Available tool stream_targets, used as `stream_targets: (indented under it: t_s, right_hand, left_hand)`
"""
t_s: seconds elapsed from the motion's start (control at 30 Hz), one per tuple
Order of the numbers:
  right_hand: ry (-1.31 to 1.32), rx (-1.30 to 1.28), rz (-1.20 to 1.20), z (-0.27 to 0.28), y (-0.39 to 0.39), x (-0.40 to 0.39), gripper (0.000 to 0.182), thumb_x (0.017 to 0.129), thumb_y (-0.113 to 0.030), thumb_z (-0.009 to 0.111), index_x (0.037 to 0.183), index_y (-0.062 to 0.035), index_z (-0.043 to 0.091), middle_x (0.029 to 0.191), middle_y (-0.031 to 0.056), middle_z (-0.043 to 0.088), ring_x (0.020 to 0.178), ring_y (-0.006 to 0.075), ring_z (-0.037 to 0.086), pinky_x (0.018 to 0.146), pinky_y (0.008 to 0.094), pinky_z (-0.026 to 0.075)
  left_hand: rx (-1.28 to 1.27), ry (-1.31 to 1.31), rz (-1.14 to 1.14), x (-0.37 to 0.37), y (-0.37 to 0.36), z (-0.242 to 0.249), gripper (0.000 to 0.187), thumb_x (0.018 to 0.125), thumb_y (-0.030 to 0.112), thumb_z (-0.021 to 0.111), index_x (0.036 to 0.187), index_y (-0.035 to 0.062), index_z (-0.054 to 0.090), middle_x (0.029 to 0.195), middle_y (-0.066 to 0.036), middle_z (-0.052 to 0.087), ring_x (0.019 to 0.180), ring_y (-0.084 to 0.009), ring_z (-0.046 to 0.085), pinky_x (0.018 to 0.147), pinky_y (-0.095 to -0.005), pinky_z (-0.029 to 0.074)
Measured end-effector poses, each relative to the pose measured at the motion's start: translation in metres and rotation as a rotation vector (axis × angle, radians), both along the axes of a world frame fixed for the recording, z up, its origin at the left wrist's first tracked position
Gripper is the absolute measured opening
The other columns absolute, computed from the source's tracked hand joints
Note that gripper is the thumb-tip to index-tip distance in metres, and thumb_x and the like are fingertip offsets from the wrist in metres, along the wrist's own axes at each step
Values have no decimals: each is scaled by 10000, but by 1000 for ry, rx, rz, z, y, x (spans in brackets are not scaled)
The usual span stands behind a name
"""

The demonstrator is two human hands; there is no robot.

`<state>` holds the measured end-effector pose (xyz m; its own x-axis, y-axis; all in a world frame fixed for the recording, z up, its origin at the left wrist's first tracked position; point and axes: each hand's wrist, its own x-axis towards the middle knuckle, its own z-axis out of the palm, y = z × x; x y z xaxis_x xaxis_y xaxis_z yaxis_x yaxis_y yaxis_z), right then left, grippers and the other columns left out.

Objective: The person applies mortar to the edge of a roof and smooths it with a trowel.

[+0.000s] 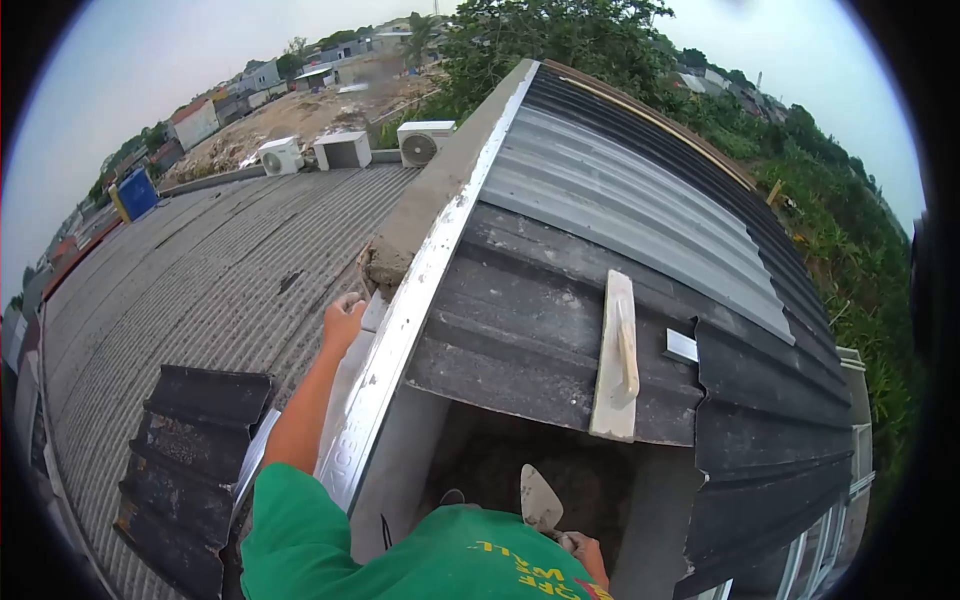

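My left hand (345, 317) reaches over the left side of the wall, its fingers curled close to the rough end of the wet mortar (388, 262). What those fingers hold, if anything, is too small to make out. Low in the view, my right hand (585, 550) is closed around a pointed trowel (540, 500), mostly hidden by my green shirt; the blade points up. A pale plastering float (615, 365) with a handle rests on the dark corrugated roof sheet. A shiny metal flashing strip (400, 325) runs along the wall top.
Below me is a dark opening (530, 455) under the roof edge. To the left lies a grey corrugated roof (220, 255) with a loose black sheet (190, 470). Air-conditioner units (427, 142) stand beyond. A short metal piece (682, 346) lies right of the float.
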<state>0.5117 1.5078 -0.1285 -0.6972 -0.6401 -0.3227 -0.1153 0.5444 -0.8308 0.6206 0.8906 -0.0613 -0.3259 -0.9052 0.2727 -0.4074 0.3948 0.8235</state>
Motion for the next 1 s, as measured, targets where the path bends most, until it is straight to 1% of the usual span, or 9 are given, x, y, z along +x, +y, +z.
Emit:
stream_targets:
  t_s: [0.13,0.37,0.43,0.47,0.57,0.67,0.83,0.9,1.0]
  right_hand:
    - [131,-38,78,-31,22,-45,411,755,-230,755,1070,21,674,901,226,692,814,277,701,754,355,531]
    - [8,-378,-464,-13,25,-144,256,795,-34,708,1033,25,633,716,105,647,559,95,600,537,291,497]
    - [426,-236,-475,-29,30,-195,400,753,-124,736,1101,41,629,893,218,695,809,348,697,747,392,542]
    - [412,-175,-506,-36,31,-220,465,733,-170,736,1132,43,625,978,258,683,964,429,650,851,437,515]
    - [490,-103,-436,-78,29,-293,431,738,-175,731,1099,43,645,923,238,691,880,372,677,791,424,524]
    - [464,-68,-281,-72,3,-346,381,734,-157,738,1042,55,668,817,208,692,760,288,699,710,388,527]
    - [334,-149,-167,-103,-58,-431,303,776,-123,725,1008,67,685,785,151,695,712,240,673,664,369,516]
    - [319,-105,-119,-113,-73,-451,435,765,-213,752,1137,1,679,1003,220,712,942,322,699,831,414,525]
    - [297,-25,-156,-117,-79,-457,461,796,-208,733,1229,-64,662,1054,181,720,993,334,695,907,379,526]
  left_hand:
    - [-159,-86,14,4,85,50,408,856,209,664,1168,-52,654,1135,-218,684,1059,-296,660,937,-372,480]
    - [88,94,-282,-3,342,50,287,912,161,648,1136,-18,671,1104,-146,703,999,-198,665,872,-312,508]
    - [84,-116,-372,0,407,3,301,899,182,666,1139,0,671,1107,-151,705,1011,-265,682,886,-351,524]
    - [118,-201,-397,4,438,-21,319,890,202,682,1139,4,671,1113,-158,701,1031,-285,677,892,-360,524]
    - [325,-358,-445,23,517,-56,389,862,285,722,1151,30,672,1124,-179,691,1089,-327,656,906,-379,524]
    - [556,-442,-402,50,536,-83,425,855,341,727,1161,51,672,1145,-179,683,1105,-321,651,915,-384,522]
    - [157,-398,-132,63,531,-29,394,817,258,732,1117,9,675,1161,-185,673,1107,-357,631,964,-406,490]
    - [148,-374,-31,76,526,-5,391,805,236,735,1114,6,672,1163,-188,671,1113,-362,624,971,-409,484]
    - [-78,-486,111,106,512,37,447,811,246,735,1186,18,647,1216,-201,648,1184,-365,589,1011,-410,457]
